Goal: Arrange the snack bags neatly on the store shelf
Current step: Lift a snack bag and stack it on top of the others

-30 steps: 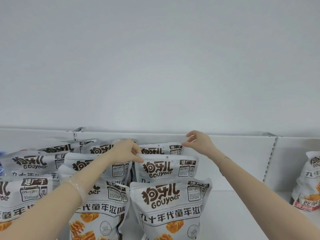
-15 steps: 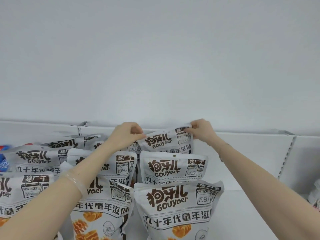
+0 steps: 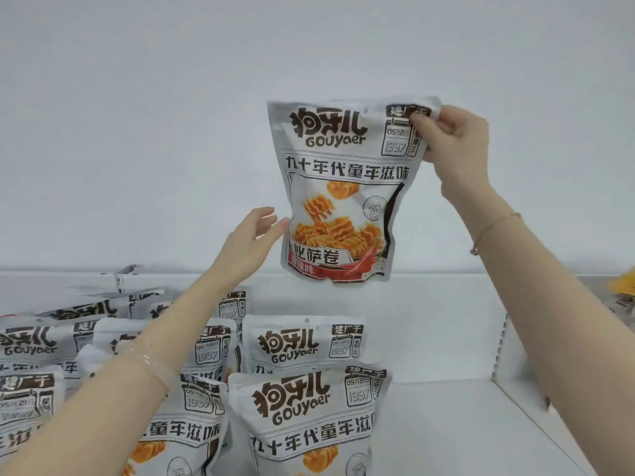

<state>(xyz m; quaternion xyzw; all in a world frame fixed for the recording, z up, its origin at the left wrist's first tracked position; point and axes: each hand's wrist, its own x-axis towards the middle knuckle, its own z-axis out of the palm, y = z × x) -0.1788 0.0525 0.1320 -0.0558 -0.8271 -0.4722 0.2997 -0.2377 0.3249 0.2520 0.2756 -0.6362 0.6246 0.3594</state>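
A grey-white snack bag (image 3: 343, 187) with brown lettering and a red strip hangs upright in the air above the shelf. My right hand (image 3: 453, 142) pinches its top right corner. My left hand (image 3: 252, 240) is open, fingers spread, its fingertips at the bag's lower left edge. Below, several matching snack bags stand in rows on the white shelf (image 3: 446, 424): one at the front (image 3: 309, 420), one behind it (image 3: 302, 345), and more to the left (image 3: 31, 348), partly hidden by my left forearm.
A white back panel (image 3: 429, 324) and a slotted upright (image 3: 500, 345) bound the shelf bay. Bare shelf floor lies right of the standing bags. An orange-yellow package (image 3: 623, 286) shows at the far right edge. A plain wall rises above.
The rear bag, first held at both top corners on the shelf, has been lifted high above the rows. My left hand has let go and dropped to its lower left side.
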